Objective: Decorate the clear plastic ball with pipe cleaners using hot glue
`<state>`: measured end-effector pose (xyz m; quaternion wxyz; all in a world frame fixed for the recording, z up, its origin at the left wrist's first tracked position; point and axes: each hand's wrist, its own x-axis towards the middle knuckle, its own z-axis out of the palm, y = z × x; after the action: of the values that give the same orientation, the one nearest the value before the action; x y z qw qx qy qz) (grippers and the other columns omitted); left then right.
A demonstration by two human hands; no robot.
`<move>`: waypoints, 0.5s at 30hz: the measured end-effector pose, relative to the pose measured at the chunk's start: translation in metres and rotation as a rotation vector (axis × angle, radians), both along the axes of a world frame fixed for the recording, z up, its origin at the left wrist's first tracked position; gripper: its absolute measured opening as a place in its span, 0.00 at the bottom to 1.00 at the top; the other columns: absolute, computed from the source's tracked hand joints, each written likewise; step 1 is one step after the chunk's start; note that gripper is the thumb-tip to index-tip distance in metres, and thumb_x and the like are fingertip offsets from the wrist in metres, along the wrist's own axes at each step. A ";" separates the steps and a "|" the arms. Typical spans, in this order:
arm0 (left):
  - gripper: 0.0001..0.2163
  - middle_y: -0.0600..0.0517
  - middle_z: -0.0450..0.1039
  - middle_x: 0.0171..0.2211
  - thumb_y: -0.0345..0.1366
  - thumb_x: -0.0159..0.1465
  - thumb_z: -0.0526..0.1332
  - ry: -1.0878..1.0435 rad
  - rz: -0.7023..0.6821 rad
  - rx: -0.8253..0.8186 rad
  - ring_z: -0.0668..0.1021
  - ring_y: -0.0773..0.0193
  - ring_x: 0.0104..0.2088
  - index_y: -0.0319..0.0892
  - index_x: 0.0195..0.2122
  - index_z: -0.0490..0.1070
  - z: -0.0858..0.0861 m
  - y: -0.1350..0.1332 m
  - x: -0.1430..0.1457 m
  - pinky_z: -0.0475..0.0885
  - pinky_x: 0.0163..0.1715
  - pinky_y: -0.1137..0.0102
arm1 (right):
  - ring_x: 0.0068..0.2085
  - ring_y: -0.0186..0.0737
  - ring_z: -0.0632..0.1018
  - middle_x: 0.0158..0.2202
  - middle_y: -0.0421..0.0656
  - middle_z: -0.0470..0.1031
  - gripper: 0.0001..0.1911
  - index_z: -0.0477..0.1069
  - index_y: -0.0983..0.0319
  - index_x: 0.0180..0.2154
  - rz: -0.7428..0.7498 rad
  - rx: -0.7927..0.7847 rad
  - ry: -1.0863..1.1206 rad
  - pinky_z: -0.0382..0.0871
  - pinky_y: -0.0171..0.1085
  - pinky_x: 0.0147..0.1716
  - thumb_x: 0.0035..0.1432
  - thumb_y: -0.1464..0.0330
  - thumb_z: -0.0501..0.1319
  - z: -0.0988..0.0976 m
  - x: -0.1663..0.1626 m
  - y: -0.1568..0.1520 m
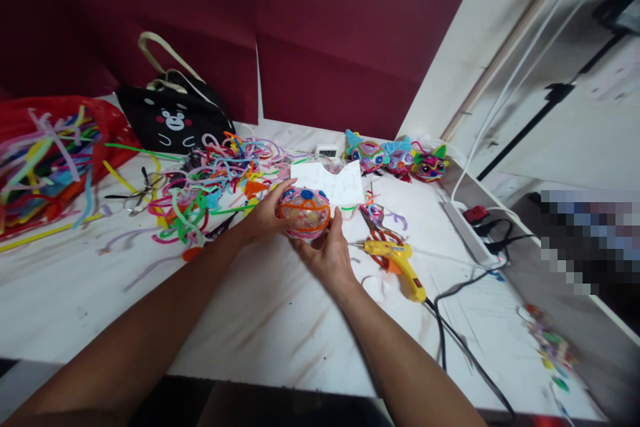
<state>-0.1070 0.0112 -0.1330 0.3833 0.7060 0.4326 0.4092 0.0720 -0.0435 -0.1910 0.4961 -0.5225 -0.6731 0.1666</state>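
Two hands grasping one decorated ball (pixel 304 212) over the white table (pixel 270 320).
Left hand (pixel 263 217) cups the ball's left side, fingers curled onto it; right hand (pixel 327 253) supports it from below, fingers wrapped against its right side. Ball is clear, banded in orange, with blue dots. Yellow glue gun (pixel 397 260) lies just right of the right hand; loose pipe cleaners (pixel 210 180) are heaped behind the left; white card (pixel 335 183) is behind the ball.

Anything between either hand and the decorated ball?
Nothing visible. The left hand cups the decorated ball from its left side. The right hand supports it from below and to the right. Both touch it directly.
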 end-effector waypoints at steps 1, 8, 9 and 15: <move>0.56 0.34 0.63 0.65 0.60 0.43 0.74 0.004 -0.005 -0.007 0.69 0.33 0.63 0.39 0.69 0.54 -0.002 0.000 0.000 0.71 0.58 0.51 | 0.53 0.59 0.79 0.56 0.62 0.74 0.60 0.36 0.68 0.71 -0.001 -0.014 0.004 0.79 0.51 0.45 0.52 0.54 0.70 0.001 0.000 -0.001; 0.58 0.36 0.70 0.59 0.56 0.40 0.76 0.036 0.001 -0.006 0.72 0.33 0.60 0.37 0.68 0.55 -0.009 0.003 -0.002 0.73 0.55 0.53 | 0.52 0.55 0.80 0.55 0.58 0.75 0.58 0.36 0.66 0.71 0.013 -0.061 0.030 0.79 0.50 0.45 0.52 0.56 0.69 0.004 0.000 -0.002; 0.58 0.36 0.70 0.59 0.55 0.40 0.76 0.039 0.003 -0.004 0.71 0.33 0.60 0.37 0.68 0.54 -0.009 0.003 -0.002 0.72 0.56 0.52 | 0.52 0.55 0.80 0.55 0.58 0.76 0.58 0.35 0.65 0.71 0.014 -0.061 0.031 0.79 0.50 0.45 0.52 0.56 0.69 0.004 0.001 -0.002; 0.60 0.35 0.59 0.66 0.56 0.37 0.77 0.003 0.006 0.028 0.65 0.34 0.65 0.40 0.69 0.52 -0.008 0.000 0.001 0.66 0.62 0.51 | 0.54 0.56 0.79 0.56 0.59 0.74 0.59 0.34 0.64 0.71 0.019 -0.026 0.028 0.78 0.49 0.46 0.53 0.55 0.69 -0.002 0.000 0.000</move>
<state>-0.1055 0.0113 -0.1410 0.3713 0.7108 0.4294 0.4152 0.0719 -0.0434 -0.1926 0.4972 -0.5201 -0.6687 0.1875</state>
